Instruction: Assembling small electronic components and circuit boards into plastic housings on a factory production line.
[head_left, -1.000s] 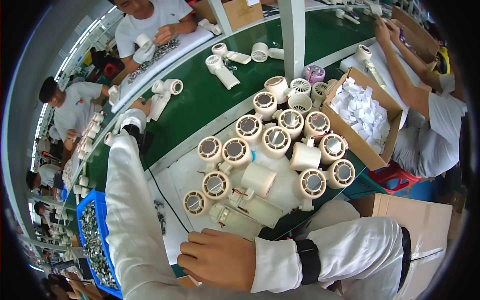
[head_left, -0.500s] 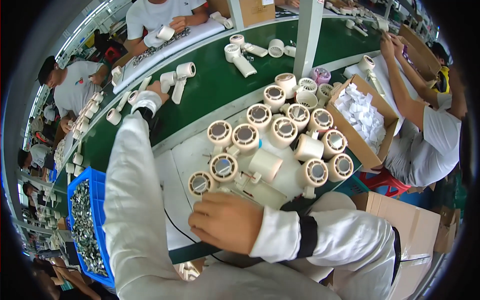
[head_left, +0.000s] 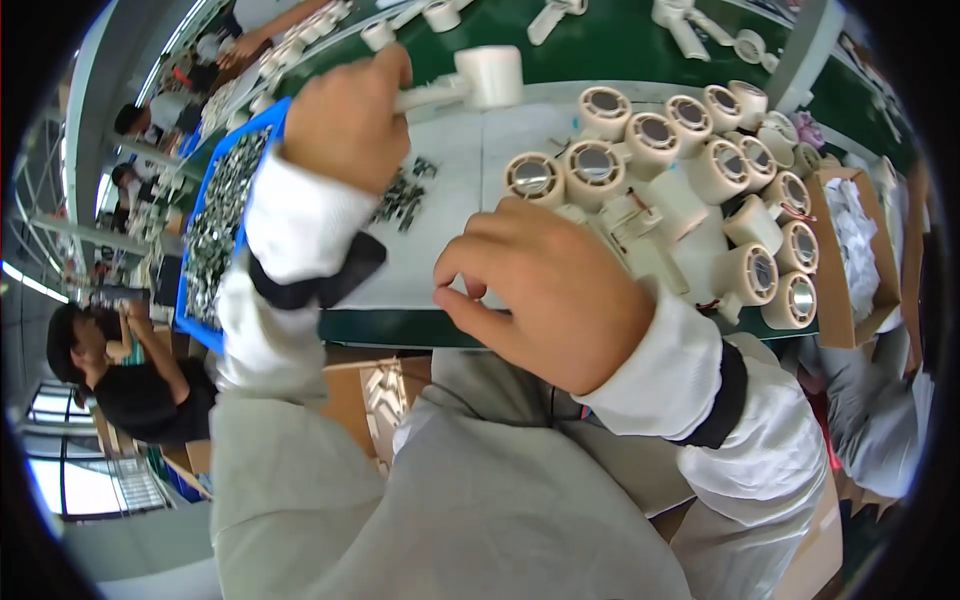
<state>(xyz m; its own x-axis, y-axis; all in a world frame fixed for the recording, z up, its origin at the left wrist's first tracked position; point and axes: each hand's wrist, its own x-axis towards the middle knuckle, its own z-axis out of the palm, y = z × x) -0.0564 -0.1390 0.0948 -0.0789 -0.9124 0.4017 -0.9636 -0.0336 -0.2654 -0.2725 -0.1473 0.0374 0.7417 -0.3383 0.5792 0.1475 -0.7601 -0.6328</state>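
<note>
My left hand (head_left: 345, 120) is closed round the narrow handle of a cream handheld fan (head_left: 490, 77), whose round head points to the right over the table's far edge. My right hand (head_left: 550, 285) hovers near the front edge of the white tabletop (head_left: 450, 235), fingers loosely bent, thumb a little apart, nothing visible in it. Just beyond it stand several cream fan heads (head_left: 594, 170) with round dark or silvery centres, grouped on the right half. An opened fan handle (head_left: 640, 225) with thin wires lies among them. Small dark metal pieces (head_left: 405, 195) lie loose beside my left wrist.
A blue bin (head_left: 205, 335) full of small metal parts stands left. At the right edge is a cardboard box (head_left: 840, 290) with white pieces. The green conveyor (head_left: 600, 45) runs behind, crossed by a grey post (head_left: 812, 45). Below the table, another box (head_left: 348, 405) holds pale parts.
My left hand has come back from the conveyor with a fan in it. My view has swung left and down. My right hand remains near the table's front edge, its thumb now showing.
</note>
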